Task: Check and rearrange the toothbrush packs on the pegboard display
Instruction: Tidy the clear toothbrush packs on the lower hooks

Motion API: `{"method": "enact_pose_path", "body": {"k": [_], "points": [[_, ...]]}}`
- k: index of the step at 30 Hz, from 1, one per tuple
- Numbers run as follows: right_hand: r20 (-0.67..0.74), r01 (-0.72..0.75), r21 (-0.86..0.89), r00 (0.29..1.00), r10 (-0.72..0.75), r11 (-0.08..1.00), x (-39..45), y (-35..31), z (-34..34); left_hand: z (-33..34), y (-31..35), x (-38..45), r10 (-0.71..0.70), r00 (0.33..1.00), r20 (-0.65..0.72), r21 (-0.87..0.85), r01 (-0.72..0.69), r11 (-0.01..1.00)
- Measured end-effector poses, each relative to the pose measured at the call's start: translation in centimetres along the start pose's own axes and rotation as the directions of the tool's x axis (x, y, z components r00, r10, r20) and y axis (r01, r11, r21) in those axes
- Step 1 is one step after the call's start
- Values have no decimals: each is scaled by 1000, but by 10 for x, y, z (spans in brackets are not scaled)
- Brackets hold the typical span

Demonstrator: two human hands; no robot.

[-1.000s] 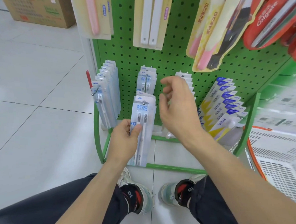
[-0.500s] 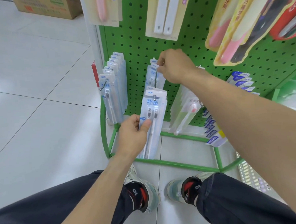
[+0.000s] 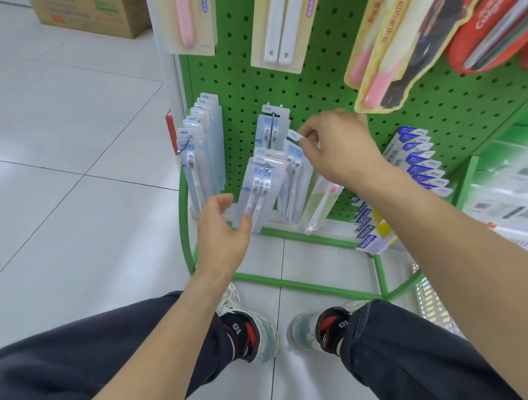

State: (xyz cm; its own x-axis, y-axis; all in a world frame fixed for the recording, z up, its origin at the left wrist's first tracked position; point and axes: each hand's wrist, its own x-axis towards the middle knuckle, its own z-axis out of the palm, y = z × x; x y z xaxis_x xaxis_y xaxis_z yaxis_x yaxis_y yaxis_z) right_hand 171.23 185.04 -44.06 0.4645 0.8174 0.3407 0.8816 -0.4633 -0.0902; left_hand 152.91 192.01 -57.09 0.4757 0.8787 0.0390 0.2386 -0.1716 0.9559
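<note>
Two hands work at the foot of the green pegboard (image 3: 327, 86). Left hand (image 3: 225, 235), at 7 o'clock from the board's centre: fingers spread wide and relaxed, thumb tip touching the lower edge of the front toothbrush pack (image 3: 261, 194), which leans tilted against the board's base with more clear packs behind it. Right hand (image 3: 336, 147), at centre: thumb and forefinger pinch the top tab of a second clear pack (image 3: 295, 158), which hangs just beside the front pack at its 2 o'clock. One pack on the peg (image 3: 271, 129) remains hung at 12 o'clock from the front pack, flat against the board. Row of clear packs (image 3: 202, 148) on a hook at 9 o'clock, well apart from both hands. Blue-and-yellow packs (image 3: 419, 161) fan out at 3 o'clock. Cardboard box (image 3: 94, 13) on the floor at 11 o'clock. Whether the front pack rests on the green base frame (image 3: 307, 284) cannot be told.
</note>
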Motion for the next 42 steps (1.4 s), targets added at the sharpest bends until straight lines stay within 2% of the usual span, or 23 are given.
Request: {"method": "enact_pose_path", "body": {"k": [2,8,14,18,21,23,26,28,33,36,42], "points": [[-22,0,44,1000,1,999,-13,-2,-5,-4,3,-11,-13,999,-39,-7,13,1000],[-131,23,155,991,-2,988,-73,-11,-14,-11,9,-57,8,1000,30,-20,-8,1000],[-126,-3,310,991,44,951,-137,-18,-6,-14,11,-96,103,978,179,23,-109,994],[62,-50,546,998,19,836,-183,-16,1,-20,-4,-121,107,949,298,94,-140,986],[184,-78,624,982,-49,777,-211,-9,15,-21,-16,-133,37,896,443,64,-73,995],[260,-163,678,965,-26,717,-230,-1,25,-18,-23,-144,7,867,499,22,-20,1000],[400,-355,715,914,63,602,-258,7,41,-10,-28,-164,-59,865,499,9,63,998],[470,-429,696,879,87,576,-269,8,53,-2,-37,-177,-98,850,517,1,114,993],[511,-486,674,851,124,557,-273,2,69,15,-45,-180,-145,783,605,46,148,988],[516,-524,683,839,172,510,-269,-4,74,20,-46,-176,-155,792,590,43,161,986],[469,-547,690,837,283,474,-261,-12,84,25,-52,-163,-115,819,563,84,82,993]]}}
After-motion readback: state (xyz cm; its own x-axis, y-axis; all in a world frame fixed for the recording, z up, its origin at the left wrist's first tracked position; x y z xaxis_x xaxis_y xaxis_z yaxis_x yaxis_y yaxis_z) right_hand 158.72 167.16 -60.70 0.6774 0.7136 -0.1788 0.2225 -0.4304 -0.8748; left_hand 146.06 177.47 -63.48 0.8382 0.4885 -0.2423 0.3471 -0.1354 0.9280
